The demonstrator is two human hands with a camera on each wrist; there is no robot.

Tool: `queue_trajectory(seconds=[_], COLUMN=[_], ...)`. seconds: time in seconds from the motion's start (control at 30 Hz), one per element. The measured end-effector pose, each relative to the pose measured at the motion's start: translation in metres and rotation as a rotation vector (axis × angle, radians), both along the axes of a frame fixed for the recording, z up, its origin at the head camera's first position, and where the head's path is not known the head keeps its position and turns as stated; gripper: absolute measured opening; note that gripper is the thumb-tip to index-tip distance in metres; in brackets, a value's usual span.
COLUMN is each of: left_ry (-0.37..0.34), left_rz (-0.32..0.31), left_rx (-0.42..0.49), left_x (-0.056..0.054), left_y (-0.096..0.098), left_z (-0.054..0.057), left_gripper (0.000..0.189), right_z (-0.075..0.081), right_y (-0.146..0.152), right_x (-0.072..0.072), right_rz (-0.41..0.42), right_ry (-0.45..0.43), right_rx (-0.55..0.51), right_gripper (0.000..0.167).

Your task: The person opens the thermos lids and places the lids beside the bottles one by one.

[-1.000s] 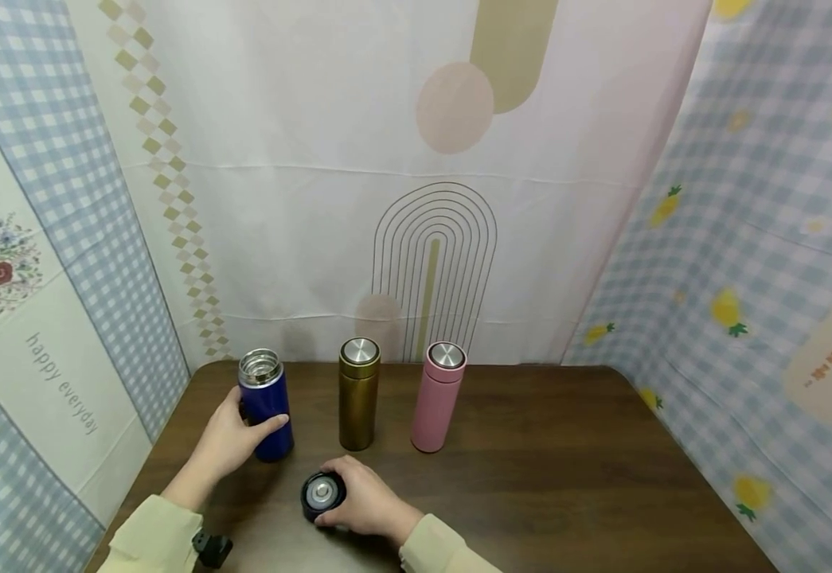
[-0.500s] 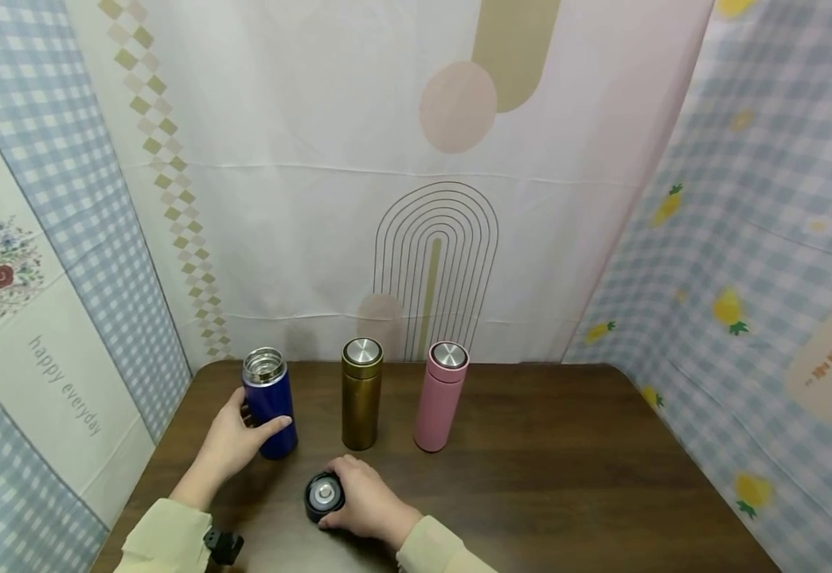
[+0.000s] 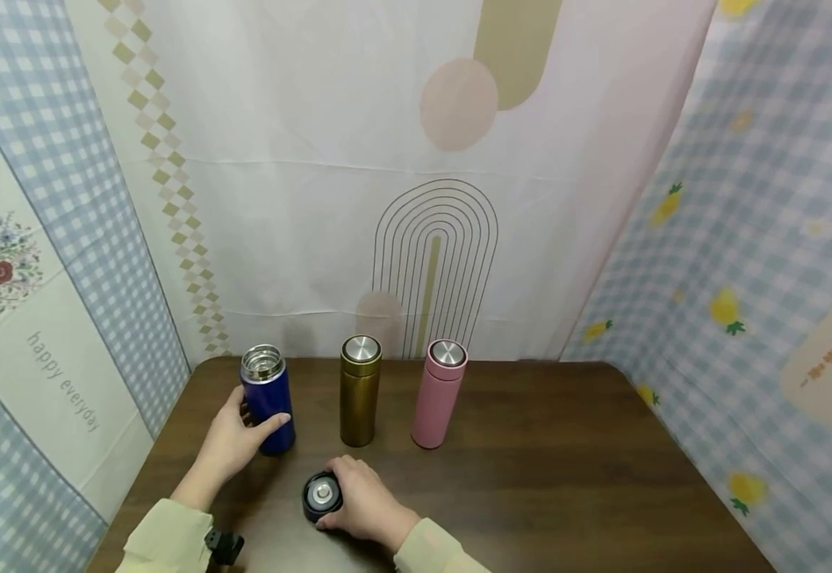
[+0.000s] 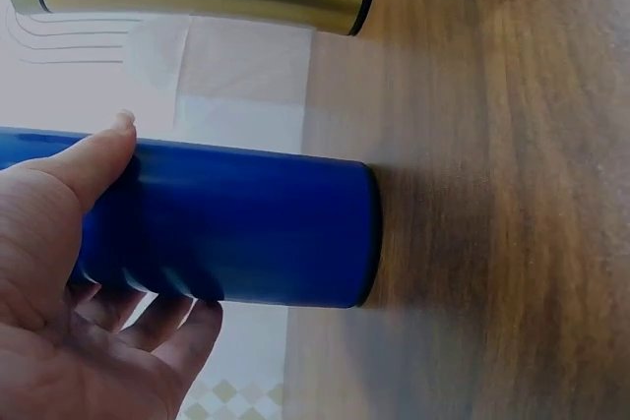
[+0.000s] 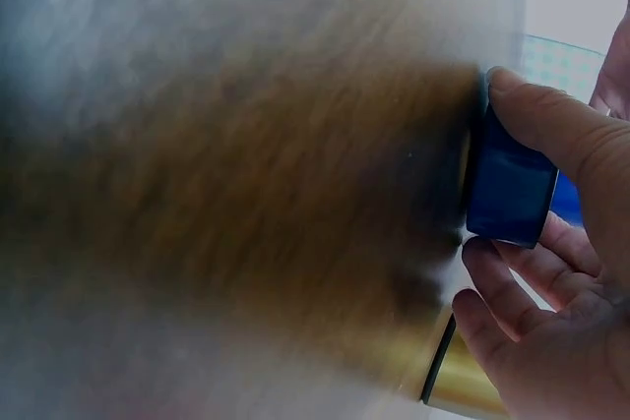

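Note:
In the head view a dark blue thermos bottle stands upright at the table's left, its steel mouth uncovered. My left hand grips its body, thumb across the front and fingers round the far side. My right hand holds the blue thermos lid by its sides, low over the table in front of the bottles. The lid lies underside up, showing its grey inner stopper. In the right wrist view thumb and fingers lie on opposite sides of the lid. The left wrist view shows the bottle's dark base at the tabletop.
A gold thermos and a pink thermos, both capped with steel-topped lids, stand upright right of the blue bottle. Brown wooden tabletop stretches to the right. Patterned cloths hang behind and at both sides. A black device sits at the left wrist.
Almost nothing differs: the whole scene shifts slightly in the head view, and both hands keep their hold on the blue bottle and its lid.

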State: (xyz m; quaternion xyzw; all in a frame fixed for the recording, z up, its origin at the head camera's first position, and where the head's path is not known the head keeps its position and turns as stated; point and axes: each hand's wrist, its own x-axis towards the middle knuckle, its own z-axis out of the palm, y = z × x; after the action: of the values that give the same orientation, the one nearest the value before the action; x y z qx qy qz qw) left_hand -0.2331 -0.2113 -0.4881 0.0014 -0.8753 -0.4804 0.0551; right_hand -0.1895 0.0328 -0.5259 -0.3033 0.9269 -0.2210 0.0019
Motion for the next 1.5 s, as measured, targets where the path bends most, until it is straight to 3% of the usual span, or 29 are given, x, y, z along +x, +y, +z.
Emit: queue_trajectory(seconds=[0.17,0.27,0.47,0.7,0.8,0.9,1.07,1.23,1.5], left_ry=[0.015,0.024,0.052,0.007,-0.009,0.018,0.067,0.105,0.092], left_rz=[0.018,0.006,-0.028,-0.005,-0.028,-0.055,-0.107,-0.147,-0.202], left_rx=[-0.029,-0.066,-0.109,-0.179,-0.179,-0.164,-0.122,-0.079,-0.072], left_x=[-0.003,0.002,0.028,0.057,0.064,0.068,0.065,0.054,0.035], left_y=[0.001,0.0,-0.001,0.003,0.009,0.016,0.029,0.044,0.062], left_z=[0.002,0.0,-0.003,-0.001,0.0,0.003,0.006,0.005,0.005], left_gripper=[0.099,0.102,0.104,0.101,0.098,0.091,0.082,0.077,0.076], right_z=[0.007,0.009,0.009,0.024,0.034,0.044,0.061,0.073,0.085], right_y=[0.0,0.0,0.017,0.057,0.067,0.073,0.079,0.08,0.073], right_x=[-0.003,-0.001,0.008,0.009,0.006,0.0,-0.011,-0.022,-0.029], right_rz=[-0.024,-0.025,-0.049,-0.115,-0.129,-0.137,-0.144,-0.145,-0.191], right_ry=[-0.014,-0.02,-0.068,-0.052,-0.031,-0.013,-0.012,-0.02,-0.079], right_rx=[0.009,0.012,-0.088,-0.214,-0.25,-0.294,-0.373,-0.427,-0.482], right_gripper=[0.065,0.071,0.098,0.09,0.088,0.086,0.086,0.082,0.079])
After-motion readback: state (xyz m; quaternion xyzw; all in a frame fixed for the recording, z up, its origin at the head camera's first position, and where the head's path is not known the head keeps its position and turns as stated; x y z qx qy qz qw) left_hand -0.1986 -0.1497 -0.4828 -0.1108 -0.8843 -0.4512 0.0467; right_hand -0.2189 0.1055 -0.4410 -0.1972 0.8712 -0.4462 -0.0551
